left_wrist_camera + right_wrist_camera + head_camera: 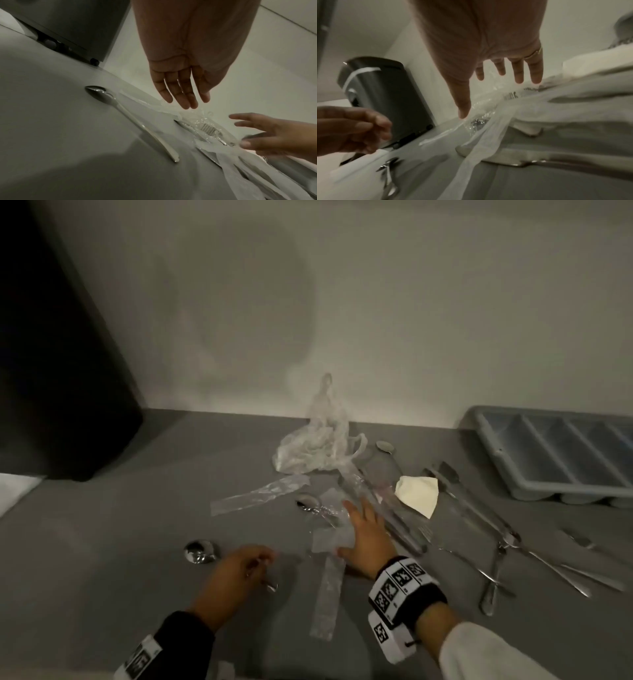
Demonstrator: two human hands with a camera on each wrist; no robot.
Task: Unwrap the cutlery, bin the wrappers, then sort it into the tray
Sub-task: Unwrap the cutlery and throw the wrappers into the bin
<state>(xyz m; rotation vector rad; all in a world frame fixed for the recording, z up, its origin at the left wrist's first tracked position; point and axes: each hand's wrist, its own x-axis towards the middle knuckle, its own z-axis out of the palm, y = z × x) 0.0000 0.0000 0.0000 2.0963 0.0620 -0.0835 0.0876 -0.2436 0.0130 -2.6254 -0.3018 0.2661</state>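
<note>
— Where's the cutlery?

— Spread over the grey counter (102, 542). An unwrapped spoon (120, 115) lies alone by the left hand (233, 580), bowl pointing away from the person. More bare pieces (507, 553) — forks and spoons, as far as the blur allows — lie to the right, near the tray (555, 453), which sits at the back right against the wall, its long compartments showing nothing inside.

— And the wrappers?

— Clear plastic strips (329, 587) lie in the middle, one long strip running toward the person. A still-wrapped piece (205, 128) lies among them, just beyond the fingertips of both hands. A crumpled clear bag (318, 446) stands behind, at the wall.

— The hands?

— The right hand (366, 539) is spread flat, fingers straight, over the strips (touching or just above — I can't tell). The left hand looks straight-fingered and holding nothing in its wrist view, yet loosely curled in the head view, with something shiny beside it; no clear grip on anything.

— Anything else?

— A pale folded napkin (418, 494) between the bag and the tray, and a dark bin (385, 97) at the far left.
</note>
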